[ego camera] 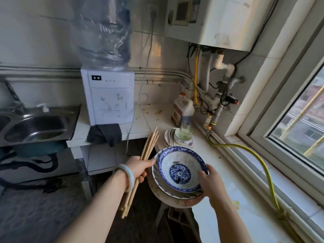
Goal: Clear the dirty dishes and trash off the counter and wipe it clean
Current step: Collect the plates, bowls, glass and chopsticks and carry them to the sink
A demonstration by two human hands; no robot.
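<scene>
A person stands at a white tiled counter (pixel 140 120) where a white tabletop water dispenser (pixel 107 99) carries a clear upturned bottle. In front of the dispenser and to its right, nearer the person, the left hand (pixel 140 170) is clamped around a bundle of long pale wooden chopsticks (pixel 149 149), fingers curled tight about the middle and the tips angled up toward the dispenser. A pale bangle (pixel 126 176) circles that wrist. Just right of that hand, the right hand (pixel 210 181) grips a stack of dishes (pixel 168 193), thumb hooked over the rim and fingers tucked beneath; the top piece is a blue-and-white patterned ceramic bowl (pixel 180 171) on wider plates. The stack sits at the counter's front edge, and I cannot tell whether it rests there. Right of the dispenser stand a white plastic bottle with an orange cap (pixel 183 109) and a glass of pale green liquid (pixel 185 134) on a small floral plate (pixel 178 139). A dark grey cloth (pixel 105 134) hangs over the edge just below the dispenser. A steel sink (pixel 35 127) lies to its left. Food scraps speckle the tiles right of the dispenser.
</scene>
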